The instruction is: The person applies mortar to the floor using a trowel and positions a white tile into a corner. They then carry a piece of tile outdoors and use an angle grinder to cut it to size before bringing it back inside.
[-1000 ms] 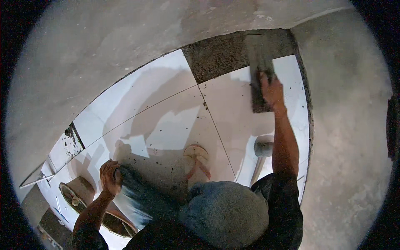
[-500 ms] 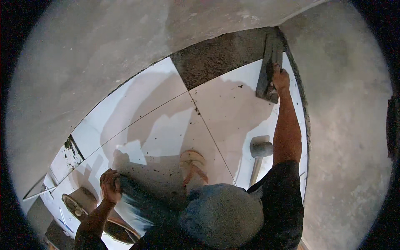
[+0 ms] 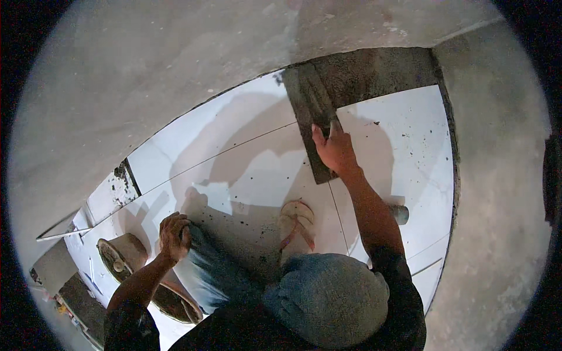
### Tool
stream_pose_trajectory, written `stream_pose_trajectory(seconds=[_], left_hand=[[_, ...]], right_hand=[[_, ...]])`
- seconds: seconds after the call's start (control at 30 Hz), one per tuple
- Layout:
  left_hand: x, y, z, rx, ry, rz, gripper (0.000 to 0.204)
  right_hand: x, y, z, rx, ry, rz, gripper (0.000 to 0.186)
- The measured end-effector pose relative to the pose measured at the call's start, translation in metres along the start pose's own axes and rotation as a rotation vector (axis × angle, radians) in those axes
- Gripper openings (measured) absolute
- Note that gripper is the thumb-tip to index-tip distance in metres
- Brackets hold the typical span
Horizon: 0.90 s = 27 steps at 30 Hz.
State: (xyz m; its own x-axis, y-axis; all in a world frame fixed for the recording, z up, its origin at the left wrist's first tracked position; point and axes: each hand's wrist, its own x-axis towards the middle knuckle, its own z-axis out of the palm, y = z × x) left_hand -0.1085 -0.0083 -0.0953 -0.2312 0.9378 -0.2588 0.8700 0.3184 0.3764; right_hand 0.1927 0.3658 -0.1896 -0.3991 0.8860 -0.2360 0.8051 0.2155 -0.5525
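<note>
Work area: the mortar (image 3: 389,76) fills the strip between the far wall (image 3: 193,52) and the white tiles (image 3: 404,126), and ends at the right wall (image 3: 497,175). The trowel (image 3: 309,108) is at the left end of this strip; its far part lies over the mortar and its near end extends over the tiles.

Procedure (judged to be spreading and levelling):
1. Hold the trowel nearly flat, leading edge slightly raised, so that it smooths and does not dig.
2. Apply even pressure along its full length.
3. Limit each stroke at the tiles. Wipe off any mortar dragged onto them before it sets.
4. Work the mortar up to the 2 walls at the same level.

Hand position: the right hand (image 3: 336,151) is closed around the trowel handle, palm down, thumb along the left side and forefinger pointing forward; the handle is largely hidden beneath it. The right forearm (image 3: 372,210) reaches forward and slants left. The left hand (image 3: 175,237) rests on the left knee (image 3: 202,248), fingers bent. No tool shows in it, but whether the palm is closed cannot be told. The mallet (image 3: 400,214) lies just beside the right forearm, well apart from the trowel.
</note>
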Motion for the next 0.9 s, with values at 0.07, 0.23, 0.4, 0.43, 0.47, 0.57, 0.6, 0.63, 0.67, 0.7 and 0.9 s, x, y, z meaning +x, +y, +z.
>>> stream_pose_trajectory(seconds=[0.07, 0.23, 0.4, 0.43, 0.47, 0.57, 0.6, 0.63, 0.67, 0.7, 0.9], left_hand=[[-0.008, -0.004, 0.002, 0.049, 0.017, -0.022, 0.018], [0.0, 0.003, -0.003, -0.038, 0.038, -0.009, 0.019], [-0.005, 0.007, -0.004, 0.036, 0.041, 0.016, 0.018], [-0.007, 0.003, 0.0, 0.036, 0.041, 0.007, 0.018], [-0.008, -0.001, 0.0, 0.02, 0.048, 0.019, 0.019], [0.009, -0.002, 0.005, 0.021, -0.045, -0.136, 0.02], [0.019, -0.001, 0.01, 0.038, -0.144, -0.316, 0.021], [0.035, 0.0, 0.023, 0.013, -0.036, -0.325, 0.023], [0.061, 0.005, 0.034, -0.011, 0.072, -0.324, 0.025], [0.09, 0.02, 0.036, -0.079, 0.193, -0.256, 0.027], [0.264, 0.077, 0.09, -0.095, 0.54, -0.32, 0.057]], right_hand=[[-0.003, 0.0, 0.008, -0.096, 0.024, -0.089, 0.069], [0.008, -0.02, -0.028, 0.102, 0.072, 0.104, 0.069], [0.0, -0.011, -0.012, 0.06, 0.081, 0.038, 0.068], [0.002, -0.009, -0.009, 0.061, 0.075, 0.033, 0.068], [0.006, -0.01, -0.014, 0.04, 0.045, 0.025, 0.063], [0.009, -0.02, -0.015, -0.01, -0.043, 0.042, 0.066], [0.009, -0.033, -0.014, -0.038, -0.111, 0.057, 0.073], [0.001, -0.04, -0.02, 0.001, -0.139, -0.049, 0.077], [-0.002, -0.038, -0.02, 0.008, -0.133, -0.044, 0.077], [-0.004, -0.035, -0.021, 0.067, -0.101, -0.024, 0.076], [0.0, -0.029, -0.021, 0.022, -0.284, -0.034, 0.072]])
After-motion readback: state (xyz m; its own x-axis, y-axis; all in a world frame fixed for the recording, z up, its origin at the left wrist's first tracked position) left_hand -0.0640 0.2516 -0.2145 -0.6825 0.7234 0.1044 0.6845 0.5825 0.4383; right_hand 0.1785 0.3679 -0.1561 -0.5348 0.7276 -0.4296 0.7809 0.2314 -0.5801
